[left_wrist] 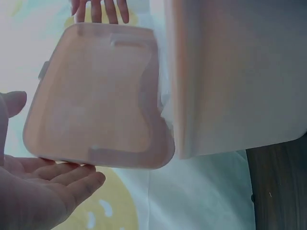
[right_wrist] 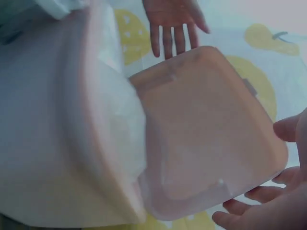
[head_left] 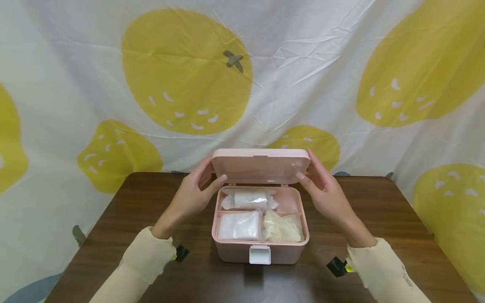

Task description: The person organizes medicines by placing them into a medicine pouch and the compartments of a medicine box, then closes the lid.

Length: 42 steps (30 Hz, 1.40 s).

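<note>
A pink plastic box (head_left: 261, 254) stands with its lid (head_left: 261, 168) raised on the far side. My left hand (head_left: 193, 189) is at the lid's left edge, fingers extended along the side and thumb apart in front. At the right edge is my right hand (head_left: 326, 195), its fingertips against the side, thumb toward the front corner. Inside the box, a wrapped white roll (head_left: 250, 199) lies in the back compartment. Two front compartments hold a white plastic-wrapped packet (head_left: 239, 226) and a cream-coloured bagged bundle (head_left: 282, 227). A white latch (head_left: 259, 255) hangs down at the front.
The box rests on a dark wooden table (head_left: 182, 282). Behind the table hangs a white cloth (head_left: 288, 75) printed with yellow fruit. Small black devices (head_left: 336, 267) stick out at both sleeve cuffs.
</note>
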{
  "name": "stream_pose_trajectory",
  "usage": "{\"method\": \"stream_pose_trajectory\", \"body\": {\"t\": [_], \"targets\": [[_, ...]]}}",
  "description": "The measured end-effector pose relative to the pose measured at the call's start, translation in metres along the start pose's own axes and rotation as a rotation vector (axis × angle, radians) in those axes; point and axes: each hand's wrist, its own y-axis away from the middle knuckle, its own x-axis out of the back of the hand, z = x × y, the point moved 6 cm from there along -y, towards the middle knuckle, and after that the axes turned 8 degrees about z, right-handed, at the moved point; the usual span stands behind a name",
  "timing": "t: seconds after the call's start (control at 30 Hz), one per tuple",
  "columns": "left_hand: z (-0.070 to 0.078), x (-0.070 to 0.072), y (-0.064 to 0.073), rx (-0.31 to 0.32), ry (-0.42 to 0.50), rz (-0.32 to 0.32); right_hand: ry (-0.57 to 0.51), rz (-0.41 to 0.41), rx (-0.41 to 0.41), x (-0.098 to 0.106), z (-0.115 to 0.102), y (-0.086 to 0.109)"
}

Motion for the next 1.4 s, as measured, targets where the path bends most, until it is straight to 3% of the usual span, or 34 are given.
{"method": "stream_pose_trajectory", "body": {"t": [0.1,0.37,0.5,0.67,0.83,1.1,1.3,1.4], "targets": [[0.003,-0.001,0.015,-0.055,-0.052,0.005,0.016,-0.039,0.063,0.0,-0.001,0.017],[0.001,-0.011,0.061,-0.198,-0.22,0.0,0.186,-0.103,0.251,-0.004,0.005,0.072],[-0.004,-0.017,0.079,-0.287,-0.249,0.007,0.193,-0.133,0.271,-0.006,0.015,0.093],[-0.008,-0.022,0.094,-0.366,-0.219,0.027,0.232,-0.114,0.281,-0.007,0.028,0.11],[-0.015,-0.025,0.104,-0.374,-0.2,0.044,0.29,-0.044,0.357,-0.007,0.034,0.118],[-0.022,-0.026,0.107,-0.348,-0.274,0.049,0.324,0.049,0.488,-0.008,0.036,0.122],[-0.013,-0.035,0.103,-0.496,-0.378,0.031,0.334,0.141,0.607,-0.009,0.03,0.118],[-0.011,-0.039,0.103,-0.537,-0.386,0.026,0.343,0.18,0.632,-0.007,0.028,0.118]]}}
